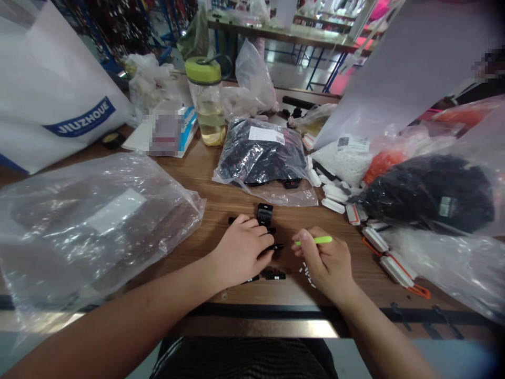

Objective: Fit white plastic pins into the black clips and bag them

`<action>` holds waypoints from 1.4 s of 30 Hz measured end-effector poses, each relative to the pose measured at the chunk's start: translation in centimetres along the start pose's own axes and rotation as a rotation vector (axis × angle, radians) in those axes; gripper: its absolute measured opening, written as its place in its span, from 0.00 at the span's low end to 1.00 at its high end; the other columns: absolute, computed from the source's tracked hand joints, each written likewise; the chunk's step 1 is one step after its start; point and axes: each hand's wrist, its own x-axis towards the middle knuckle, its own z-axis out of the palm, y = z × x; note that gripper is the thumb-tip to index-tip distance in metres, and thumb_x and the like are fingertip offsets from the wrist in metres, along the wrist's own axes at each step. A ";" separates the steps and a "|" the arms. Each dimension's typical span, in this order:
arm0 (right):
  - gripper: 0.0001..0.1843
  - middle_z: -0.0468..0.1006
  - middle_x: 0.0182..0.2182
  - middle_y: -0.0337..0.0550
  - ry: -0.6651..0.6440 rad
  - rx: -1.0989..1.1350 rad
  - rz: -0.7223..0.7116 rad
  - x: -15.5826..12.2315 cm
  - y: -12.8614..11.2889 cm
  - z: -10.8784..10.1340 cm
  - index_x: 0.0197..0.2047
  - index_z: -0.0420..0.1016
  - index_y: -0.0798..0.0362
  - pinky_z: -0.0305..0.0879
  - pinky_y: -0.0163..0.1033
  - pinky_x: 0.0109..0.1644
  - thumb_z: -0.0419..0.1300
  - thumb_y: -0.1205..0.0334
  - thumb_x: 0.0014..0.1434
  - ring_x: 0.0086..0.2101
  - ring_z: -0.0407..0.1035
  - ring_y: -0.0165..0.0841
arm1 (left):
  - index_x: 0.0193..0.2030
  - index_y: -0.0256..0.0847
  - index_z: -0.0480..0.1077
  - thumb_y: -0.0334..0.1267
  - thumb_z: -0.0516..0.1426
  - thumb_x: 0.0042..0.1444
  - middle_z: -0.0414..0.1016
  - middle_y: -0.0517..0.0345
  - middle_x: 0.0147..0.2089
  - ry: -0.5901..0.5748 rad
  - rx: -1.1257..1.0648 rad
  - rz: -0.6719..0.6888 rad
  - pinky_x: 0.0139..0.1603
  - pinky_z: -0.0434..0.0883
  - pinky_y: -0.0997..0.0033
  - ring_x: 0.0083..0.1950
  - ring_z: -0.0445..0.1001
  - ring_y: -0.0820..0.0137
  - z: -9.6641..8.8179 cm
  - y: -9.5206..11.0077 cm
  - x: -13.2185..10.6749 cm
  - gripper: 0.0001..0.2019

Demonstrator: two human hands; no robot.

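Note:
My left hand (248,248) bends over several small black plastic parts on the wooden table, its thumb and fingers closed on a thin black plastic part (278,246) whose end sticks out to the right. Just beyond it stands a black part (265,213) with a raised block shape. Nearer to me lies another black part (275,275) with white dots. My right hand (326,263) is closed round a lime-green, pen-like tool (324,240), its tip hidden by the fingers. Tiny white pieces (306,275) are scattered beside that hand.
Ahead lies a clear bag of black parts (264,152). An empty-looking plastic bag (98,210) spreads at left. A green-lidded bottle (207,105) stands behind. White-and-orange pieces (396,267) and a dark-filled bag (434,195) crowd the right. The table's edge (276,311) is close to me.

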 end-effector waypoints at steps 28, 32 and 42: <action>0.18 0.77 0.21 0.38 0.161 0.048 0.066 -0.6 0.0 -0.3 0.30 0.77 0.52 0.65 0.33 0.26 0.53 0.57 0.69 0.20 0.71 0.27 | 0.35 0.40 0.75 0.39 0.55 0.64 0.77 0.55 0.36 -0.039 0.098 -0.039 0.50 0.61 0.57 0.41 0.70 0.62 -1.1 -0.6 0.2 0.10; 0.21 0.75 0.20 0.40 0.353 0.181 0.166 -0.4 0.3 -0.3 0.28 0.78 0.53 0.66 0.34 0.22 0.53 0.53 0.69 0.19 0.70 0.29 | 0.34 0.40 0.76 0.41 0.54 0.63 0.77 0.52 0.34 0.019 0.188 -0.081 0.52 0.60 0.52 0.42 0.69 0.59 -2.2 0.1 -0.1 0.12; 0.21 0.72 0.19 0.40 0.557 0.304 0.170 -0.1 0.6 0.1 0.25 0.75 0.52 0.61 0.36 0.19 0.55 0.51 0.67 0.17 0.66 0.28 | 0.32 0.41 0.72 0.43 0.61 0.54 0.75 0.55 0.32 -0.122 -0.010 0.134 0.54 0.59 0.53 0.42 0.68 0.60 -1.5 3.6 -1.4 0.08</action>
